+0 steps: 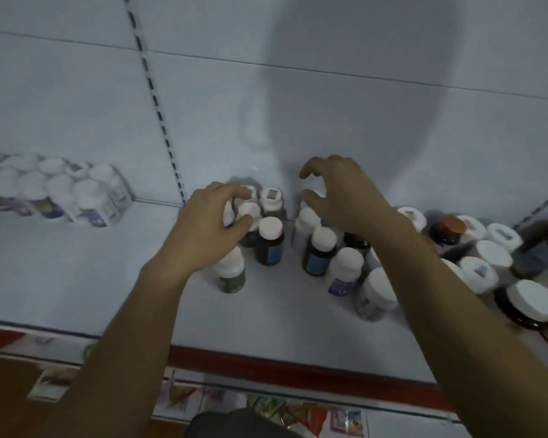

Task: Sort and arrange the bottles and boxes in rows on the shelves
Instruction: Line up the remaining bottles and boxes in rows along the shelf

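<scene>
The left hand [203, 226] pinches the cap of a small white-capped plastic bottle [250, 210] between curled fingers and thumb. The bottle stands upright, long axis vertical, cap up. Just past the fingertips rises the pale back panel [219, 121]. Left of these fingers the white metal shelf [108, 263] lies bare. The right hand [345, 197] hovers clawed, fingers spread, gripping nothing visible. Under and right of it crowd upright white-capped bottles [475, 267].

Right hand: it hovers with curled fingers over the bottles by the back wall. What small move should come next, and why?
Probably lower the right hand onto the white-capped bottle below its thumb and grip it: the hand is arched over that bottle and apparently holds nothing yet.
</scene>
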The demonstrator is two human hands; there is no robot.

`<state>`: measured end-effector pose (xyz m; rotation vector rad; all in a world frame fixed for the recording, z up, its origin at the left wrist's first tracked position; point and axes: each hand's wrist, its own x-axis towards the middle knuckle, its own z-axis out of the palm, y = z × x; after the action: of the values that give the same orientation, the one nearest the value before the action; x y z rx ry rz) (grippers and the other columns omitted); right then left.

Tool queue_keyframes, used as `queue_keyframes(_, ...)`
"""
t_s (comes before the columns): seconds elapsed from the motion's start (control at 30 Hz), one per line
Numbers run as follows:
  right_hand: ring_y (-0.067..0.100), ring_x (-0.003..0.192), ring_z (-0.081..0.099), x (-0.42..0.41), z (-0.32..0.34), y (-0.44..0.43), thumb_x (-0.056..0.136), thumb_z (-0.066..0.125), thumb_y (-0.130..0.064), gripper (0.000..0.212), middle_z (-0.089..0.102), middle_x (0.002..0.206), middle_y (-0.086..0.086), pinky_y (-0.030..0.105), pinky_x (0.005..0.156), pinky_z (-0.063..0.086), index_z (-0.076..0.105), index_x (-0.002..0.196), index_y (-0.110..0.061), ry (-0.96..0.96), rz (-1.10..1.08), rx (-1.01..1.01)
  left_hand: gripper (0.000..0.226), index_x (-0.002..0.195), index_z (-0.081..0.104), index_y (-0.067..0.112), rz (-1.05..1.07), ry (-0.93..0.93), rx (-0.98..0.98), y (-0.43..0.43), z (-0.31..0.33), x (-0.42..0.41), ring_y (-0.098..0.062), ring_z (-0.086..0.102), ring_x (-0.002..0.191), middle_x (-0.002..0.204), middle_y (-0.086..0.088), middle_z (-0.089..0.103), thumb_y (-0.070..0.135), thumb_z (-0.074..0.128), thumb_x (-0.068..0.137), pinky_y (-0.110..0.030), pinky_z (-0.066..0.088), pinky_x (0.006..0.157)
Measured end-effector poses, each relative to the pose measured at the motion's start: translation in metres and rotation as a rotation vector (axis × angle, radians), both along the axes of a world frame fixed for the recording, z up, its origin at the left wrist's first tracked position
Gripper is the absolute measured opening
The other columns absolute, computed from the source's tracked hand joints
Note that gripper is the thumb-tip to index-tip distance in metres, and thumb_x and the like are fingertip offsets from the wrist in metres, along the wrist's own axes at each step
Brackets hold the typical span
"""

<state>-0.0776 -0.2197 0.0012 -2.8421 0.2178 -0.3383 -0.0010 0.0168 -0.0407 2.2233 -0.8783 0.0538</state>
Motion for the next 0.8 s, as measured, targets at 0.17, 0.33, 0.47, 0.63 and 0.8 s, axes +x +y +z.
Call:
queue_keyframes(0.17, 0.03, 0.107, 0.056, 0.051, -0.017, 0.044, 0.095, 0.061, -0.03, 0.032, 0.06, 0.113, 0.009, 0.043, 0.092, 0.048, 0.058, 0.127, -0.022, 0.055, 0.128, 0.041, 0.027, 0.12, 0.064, 0.03, 0.033, 0.07, -0.014, 0.044, -0.009, 0.013, -0.006, 0.061, 0.102, 0.114, 0.012, 0.065, 0.036, 0.068, 0.094, -0.028, 0.05, 0.088)
queue_keyframes(0.33, 0.03, 0.101, 0.059, 0.085, -0.022, 0.076, 0.094, 0.062, -0.028, 0.03, 0.067, 0.114, 0.006, 0.045, 0.087, 0.05, 0.064, 0.124, -0.02, 0.101, 0.271, 0.065, 0.031, 0.117, 0.07, 0.03, -0.226, 0.213, 0.07, 0.056, -0.026, 0.012, 0.002, 0.057, 0.103, 0.114, 0.017, 0.065, 0.042, 0.074, 0.089, -0.004, 0.039, 0.078)
queue_keyframes(0.47, 0.026, 0.109, 0.056, 0.102, -0.026, 0.093, 0.077, 0.044, -0.067, 0.06, 0.064, 0.116, 0.001, 0.048, 0.091, 0.05, 0.067, 0.118, -0.031, 0.199, 0.302, -0.01, 0.022, 0.117, 0.071, 0.023, -0.269, 0.221, -0.045, 0.061, -0.031, 0.019, -0.003, 0.061, 0.098, 0.11, 0.015, 0.069, 0.028, 0.07, 0.095, -0.005, 0.039, 0.076)
queue_keyframes(0.63, 0.025, 0.107, 0.055, 0.108, -0.027, 0.1, 0.078, 0.05, -0.074, 0.059, 0.062, 0.114, 0.001, 0.049, 0.094, 0.049, 0.068, 0.119, -0.035, 0.252, 0.213, -0.035, 0.034, 0.119, 0.075, 0.02, -0.457, 0.181, -0.014, 0.067, -0.034, 0.036, -0.011, 0.061, 0.115, 0.123, 0.006, 0.066, 0.005, 0.049, 0.102, -0.028, 0.05, 0.095)
queue_keyframes(0.8, 0.023, 0.104, 0.055, 0.103, -0.028, 0.109, 0.081, 0.068, -0.064, 0.056, 0.064, 0.111, -0.002, 0.044, 0.093, 0.047, 0.062, 0.13, -0.037, 0.272, 0.199, -0.064, 0.03, 0.119, 0.073, 0.019, -0.53, 0.248, -0.034, 0.073, -0.035, 0.048, 0.0, 0.059, 0.109, 0.121, 0.007, 0.067, 0.008, 0.052, 0.1, -0.012, 0.043, 0.088)
